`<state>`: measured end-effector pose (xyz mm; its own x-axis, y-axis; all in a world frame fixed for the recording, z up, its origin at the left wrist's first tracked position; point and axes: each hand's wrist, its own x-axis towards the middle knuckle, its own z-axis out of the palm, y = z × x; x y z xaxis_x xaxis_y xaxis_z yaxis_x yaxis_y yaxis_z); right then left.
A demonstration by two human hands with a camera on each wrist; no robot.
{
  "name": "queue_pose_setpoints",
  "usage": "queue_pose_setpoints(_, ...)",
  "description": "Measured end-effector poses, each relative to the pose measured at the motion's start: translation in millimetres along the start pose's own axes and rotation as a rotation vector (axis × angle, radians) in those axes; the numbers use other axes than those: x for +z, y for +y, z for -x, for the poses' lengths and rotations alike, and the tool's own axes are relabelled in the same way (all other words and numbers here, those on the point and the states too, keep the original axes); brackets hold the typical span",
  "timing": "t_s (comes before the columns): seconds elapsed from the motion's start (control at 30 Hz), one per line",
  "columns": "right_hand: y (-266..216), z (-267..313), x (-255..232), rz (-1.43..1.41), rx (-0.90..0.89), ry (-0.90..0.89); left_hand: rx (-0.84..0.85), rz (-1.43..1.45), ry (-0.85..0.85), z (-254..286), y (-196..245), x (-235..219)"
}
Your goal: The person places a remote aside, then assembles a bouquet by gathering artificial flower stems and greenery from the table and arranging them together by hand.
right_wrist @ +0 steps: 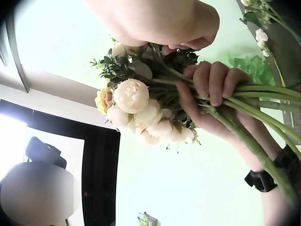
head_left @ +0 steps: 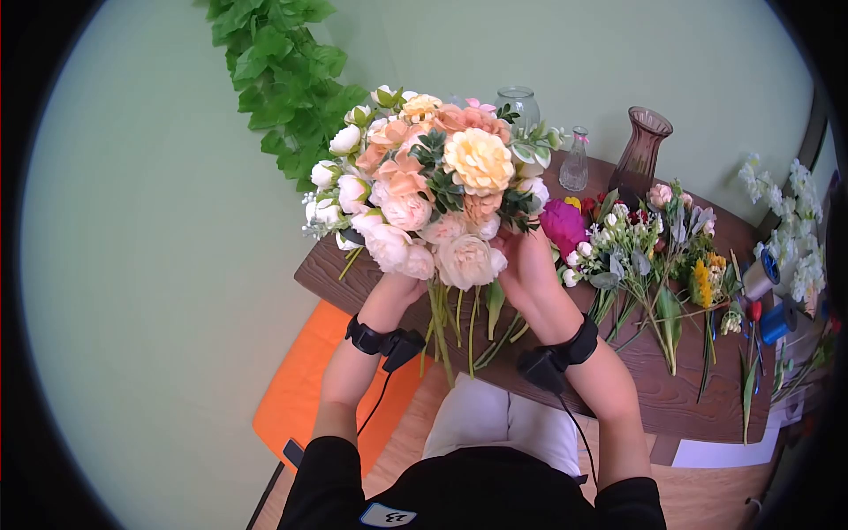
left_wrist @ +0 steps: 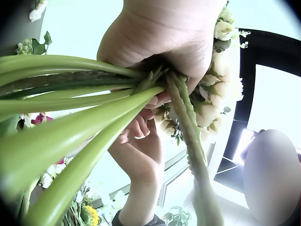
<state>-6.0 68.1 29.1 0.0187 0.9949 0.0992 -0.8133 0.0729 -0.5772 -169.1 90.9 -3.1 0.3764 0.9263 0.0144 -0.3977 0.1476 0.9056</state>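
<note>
A large bouquet [head_left: 428,190] of peach, cream, white and pale pink artificial flowers is held up above the table's near side. My left hand [right_wrist: 214,96] grips its green stems [right_wrist: 263,89] just below the blooms, fingers wrapped round them. Below that grip the stems spread out, as the left wrist view shows. My right hand [head_left: 530,269] is at the bouquet's right side, its fingers mostly hidden behind the blooms. In the right wrist view its curled fingertips are right at the leaves under the flower heads; I cannot tell whether they pinch a stem.
Loose flowers [head_left: 654,256] lie on the right of the dark wooden table [head_left: 707,406]. A purple glass vase [head_left: 640,150], a small clear bottle [head_left: 574,163] and a round glass jar [head_left: 518,104] stand behind. Ribbon spools [head_left: 777,320] are at the right edge. Leafy vines [head_left: 283,79] hang back left.
</note>
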Motion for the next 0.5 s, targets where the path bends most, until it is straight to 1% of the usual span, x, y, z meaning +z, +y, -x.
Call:
queue_pose_setpoints(0.03,-3,3,3,-0.036,0.059,0.044,0.057,-0.015,-0.039,0,1,3)
queue_pose_setpoints(0.07,-5,4,5,-0.072,0.117,0.087,0.056,-0.016,-0.039,2,3,7)
queue_pose_setpoints(0.1,-3,2,-1,-0.073,0.117,0.088,0.079,-0.005,-0.045,4,5,11)
queue_pose_setpoints(0.17,0,-7,-22,-0.08,0.271,0.07,0.105,0.007,-0.056,1,5,8)
queue_pose_setpoints(0.2,1,-10,-26,-0.079,0.268,0.068,0.101,0.023,-0.074,-3,3,0)
queue_pose_setpoints(0.27,2,-13,-31,-0.077,0.322,0.106,0.099,0.039,-0.092,-6,5,-3)
queue_pose_setpoints(0.33,0,-13,-30,-0.064,0.323,0.1,0.093,-0.013,-0.016,-4,8,1)
queue_pose_setpoints(0.43,-1,-14,-34,-0.048,0.328,0.092,0.107,0.028,-0.013,-3,9,-1)
queue_pose_setpoints(0.47,-3,-15,-36,-0.044,0.329,0.089,0.108,0.029,-0.011,-4,8,-8)
queue_pose_setpoints(0.5,-5,-17,-37,-0.017,0.324,0.094,0.104,0.029,-0.052,-7,6,-19)
